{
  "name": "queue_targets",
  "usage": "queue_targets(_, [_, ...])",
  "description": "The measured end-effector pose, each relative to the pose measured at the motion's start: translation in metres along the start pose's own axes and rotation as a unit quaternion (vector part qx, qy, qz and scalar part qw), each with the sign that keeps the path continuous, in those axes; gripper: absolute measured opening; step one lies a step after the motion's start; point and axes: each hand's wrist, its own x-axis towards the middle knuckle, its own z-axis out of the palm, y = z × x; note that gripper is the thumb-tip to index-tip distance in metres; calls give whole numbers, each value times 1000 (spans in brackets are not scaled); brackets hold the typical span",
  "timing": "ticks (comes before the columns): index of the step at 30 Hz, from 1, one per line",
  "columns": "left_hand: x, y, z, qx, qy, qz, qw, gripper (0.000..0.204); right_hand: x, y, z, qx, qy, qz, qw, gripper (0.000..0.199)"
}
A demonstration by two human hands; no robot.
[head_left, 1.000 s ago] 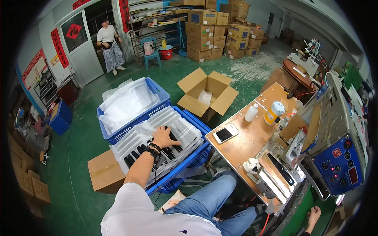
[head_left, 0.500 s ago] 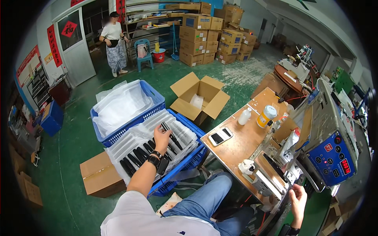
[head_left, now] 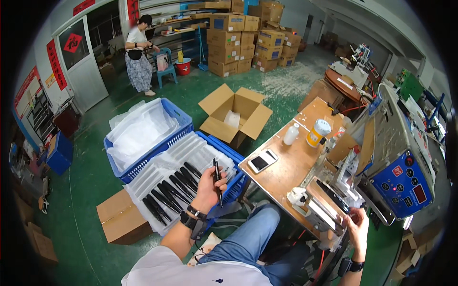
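Note:
My left hand point(head_left: 209, 189) is closed round a slim black pen-shaped piece point(head_left: 218, 183), raised above the near edge of a blue crate point(head_left: 232, 191). Several similar black pieces point(head_left: 172, 189) lie side by side in that crate, on white padding beside clear ribbed sleeves. At the bench machine on the right, another long black piece point(head_left: 332, 196) rests slantwise along the fixture point(head_left: 320, 204). The fingers of my right hand point(head_left: 357, 228) are pinched at the near end of this piece; the fingertips are partly hidden.
A wooden bench point(head_left: 281, 164) bears phones point(head_left: 263, 161), a white bottle point(head_left: 291, 134) and a tub point(head_left: 318, 132). The machine's blue control box point(head_left: 403, 183) leans at right. An open carton point(head_left: 255, 119) and a second crate point(head_left: 183, 112) stand beyond. Another person point(head_left: 139, 57) stands far left.
My left hand has drawn back from the crate, carrying a black piece. My right hand has moved up to the piece on the fixture. The distant person has turned, and the red display digits have gone.

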Motion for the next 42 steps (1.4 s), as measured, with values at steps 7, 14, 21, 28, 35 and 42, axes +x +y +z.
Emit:
queue_targets(7, [-9, -33, 58, 157, 5, 34, 987, 20, 18, -7, 0, -105, -23, -44, 993, 32])
queue_targets(14, [-2, -67, 91, 296, -92, 95, 946, 27, 15, -30, 1, -119, -20, -39, 992, 34])
queue_targets(21, [4, -102, 121, 411, -160, 141, 886, 41, -37, -53, -11, -168, 28, -168, 971, 31])
queue_targets(28, [27, -151, 199, 611, -393, 287, 624, 40, -107, 29, -92, -163, 142, -88, 972, 25])
queue_targets(35, [54, -219, 227, 727, -488, 222, 430, 36, -169, 128, -163, -160, 278, 87, 943, 23])
queue_targets(42, [54, -257, 229, 771, -493, 205, 347, 47, -236, 227, -211, -71, 362, 185, 911, 25])
